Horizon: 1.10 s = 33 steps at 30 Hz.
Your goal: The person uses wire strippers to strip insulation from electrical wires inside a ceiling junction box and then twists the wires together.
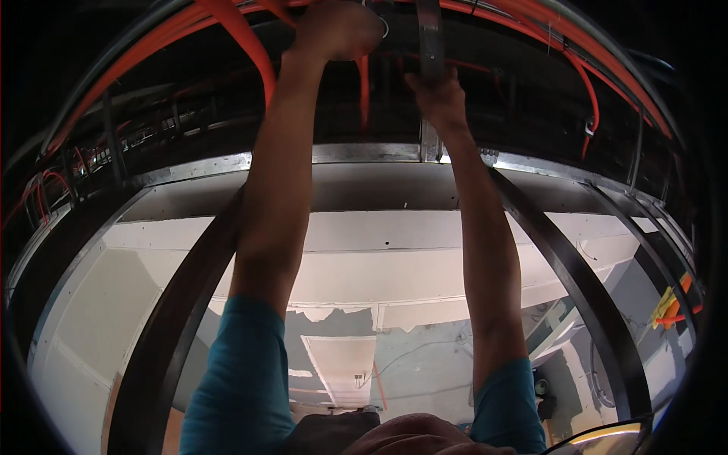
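Note:
Both forearms reach up to the top of the view. My left hand (pixel 337 30) is closed beside a small dark round fitting (pixel 375 15) with a bright ring; what its fingers hold is hidden. My right hand (pixel 440 102) is raised with its fingers round the lower part of a vertical metal strut (pixel 429 34). Orange flexible conduits (pixel 243 42) run behind and around both hands in the dark space. A bright metal rail (pixel 356 152) crosses behind my forearms.
Dark beams (pixel 569 280) slope down on both sides of me. Beyond them are white boards (pixel 409 235), grey patched surfaces (pixel 417 356) and a pale rectangular panel (pixel 337 360). More metal rods (pixel 635 152) hang at the right, near a yellow and orange object (pixel 669 303).

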Motion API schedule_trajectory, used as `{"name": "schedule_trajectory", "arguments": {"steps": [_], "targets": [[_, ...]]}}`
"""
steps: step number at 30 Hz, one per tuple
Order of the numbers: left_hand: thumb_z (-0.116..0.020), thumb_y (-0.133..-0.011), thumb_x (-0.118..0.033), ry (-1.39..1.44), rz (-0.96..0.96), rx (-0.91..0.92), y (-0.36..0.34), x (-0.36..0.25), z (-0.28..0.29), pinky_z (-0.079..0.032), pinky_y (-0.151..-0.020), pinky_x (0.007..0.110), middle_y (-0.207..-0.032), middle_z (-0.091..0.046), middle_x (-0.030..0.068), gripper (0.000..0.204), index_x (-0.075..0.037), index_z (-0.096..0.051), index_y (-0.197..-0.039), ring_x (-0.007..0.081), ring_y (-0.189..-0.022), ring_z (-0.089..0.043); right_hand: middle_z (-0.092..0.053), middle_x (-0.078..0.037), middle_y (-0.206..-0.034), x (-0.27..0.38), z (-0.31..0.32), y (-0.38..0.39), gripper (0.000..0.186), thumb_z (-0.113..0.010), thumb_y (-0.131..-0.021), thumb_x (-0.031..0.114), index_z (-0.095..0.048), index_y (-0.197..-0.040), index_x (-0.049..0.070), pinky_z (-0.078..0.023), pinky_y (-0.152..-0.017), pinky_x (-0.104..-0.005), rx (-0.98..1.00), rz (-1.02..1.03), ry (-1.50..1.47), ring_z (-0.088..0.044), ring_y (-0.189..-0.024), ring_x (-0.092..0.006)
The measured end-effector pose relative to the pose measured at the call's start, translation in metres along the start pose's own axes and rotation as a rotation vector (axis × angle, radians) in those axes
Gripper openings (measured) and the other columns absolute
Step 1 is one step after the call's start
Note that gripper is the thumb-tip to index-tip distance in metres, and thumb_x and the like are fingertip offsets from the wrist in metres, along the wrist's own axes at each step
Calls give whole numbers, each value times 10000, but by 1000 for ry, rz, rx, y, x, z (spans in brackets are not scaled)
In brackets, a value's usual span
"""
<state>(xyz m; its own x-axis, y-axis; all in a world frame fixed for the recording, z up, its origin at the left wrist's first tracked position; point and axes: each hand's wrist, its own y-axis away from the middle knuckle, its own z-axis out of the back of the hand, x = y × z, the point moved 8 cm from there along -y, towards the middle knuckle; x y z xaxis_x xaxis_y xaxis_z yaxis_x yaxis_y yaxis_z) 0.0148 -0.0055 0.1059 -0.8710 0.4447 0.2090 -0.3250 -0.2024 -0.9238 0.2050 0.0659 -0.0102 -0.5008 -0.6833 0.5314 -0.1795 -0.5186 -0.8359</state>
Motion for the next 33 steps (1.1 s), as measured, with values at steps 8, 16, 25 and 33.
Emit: {"name": "schedule_trajectory", "arguments": {"steps": [8,16,25,33], "targets": [[-716,-869,-91,9,-19,276,-26,-7,-6,-559,-732,405,-872,-759,124,103,-45,-800,-909,243,-777,-720,-555,-322,-1265,-9,-1,1,602,-677,-861,345,-422,-1251,-35,-494,-992,-556,-123,74,106,-593,-1142,-511],[-705,-891,-96,48,-50,421,-24,-1,-9,-510,-628,374,-778,-728,83,121,-56,-787,-971,182,-686,-668,-554,-288,-1295,-6,2,4,553,-647,-883,327,-416,-1259,-7,-500,-986,-555,-110,15,36,-590,-1150,-512],[-635,-899,-8,5,-169,290,-15,-18,-16,-530,-737,430,-965,-746,142,205,-71,-765,-1044,281,-844,-714,-570,-285,-1264,-12,1,4,528,-644,-888,313,-432,-1255,-1,-507,-974,-561,-167,49,36,-606,-1107,-525],[-596,-922,-94,45,-84,258,-12,-15,-10,-523,-713,425,-939,-746,147,193,-58,-764,-1012,264,-814,-712,-578,-296,-1251,-5,1,8,540,-660,-883,343,-434,-1237,2,-500,-965,-565,-161,53,37,-602,-1122,-519]]}}
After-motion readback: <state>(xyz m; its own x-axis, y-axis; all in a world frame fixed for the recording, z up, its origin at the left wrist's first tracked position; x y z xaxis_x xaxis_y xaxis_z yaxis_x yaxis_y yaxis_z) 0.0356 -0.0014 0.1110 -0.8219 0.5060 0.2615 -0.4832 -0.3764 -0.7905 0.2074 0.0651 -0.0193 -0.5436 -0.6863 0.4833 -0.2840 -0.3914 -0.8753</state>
